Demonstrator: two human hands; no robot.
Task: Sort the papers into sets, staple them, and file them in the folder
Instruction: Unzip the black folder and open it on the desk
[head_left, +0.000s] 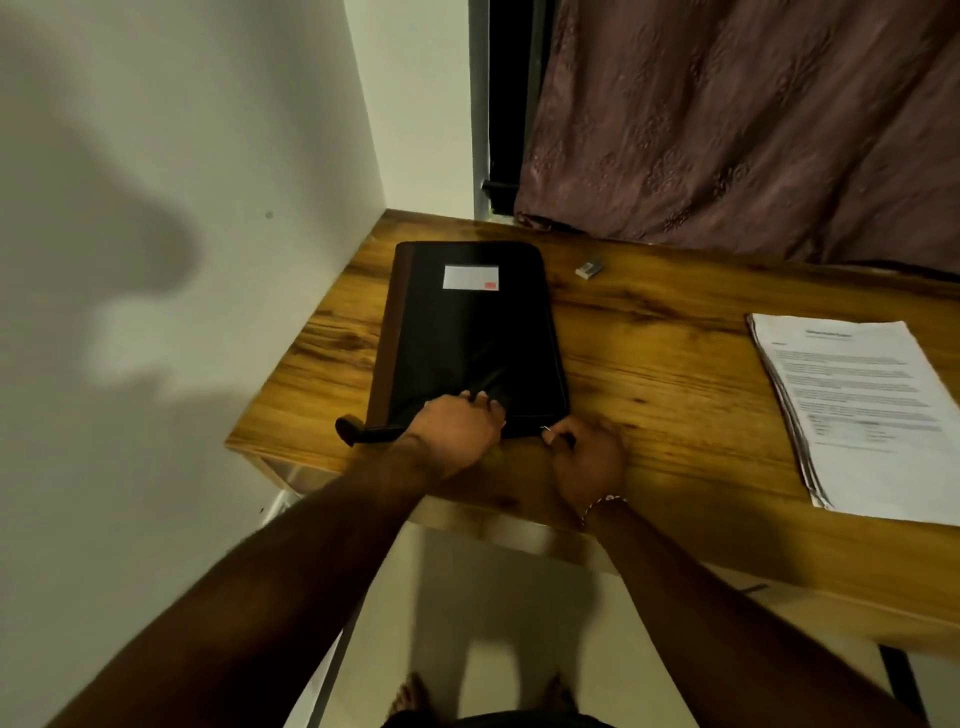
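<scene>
Wood desk (649, 364) tucked against the wall (182, 156), curtain (753, 119) behind the folder (467, 332); left hand (457, 428) grips its near edge, right hand (587, 460) pinches its zip (548, 429), papers (862, 410) well right of it.

A wooden table (649, 353) stands against a white wall (208, 156), a mauve patterned curtain (753, 119) hanging behind it.

Open tabletop (649, 364) btw folder (467, 332) & paper stack (857, 410). Wall (208, 260) shuts left, curtain (753, 119) the back; small grey object (589, 269) beyond folder.

Black folder (467, 322), mauve floral-patterned curtain (753, 119)
</scene>
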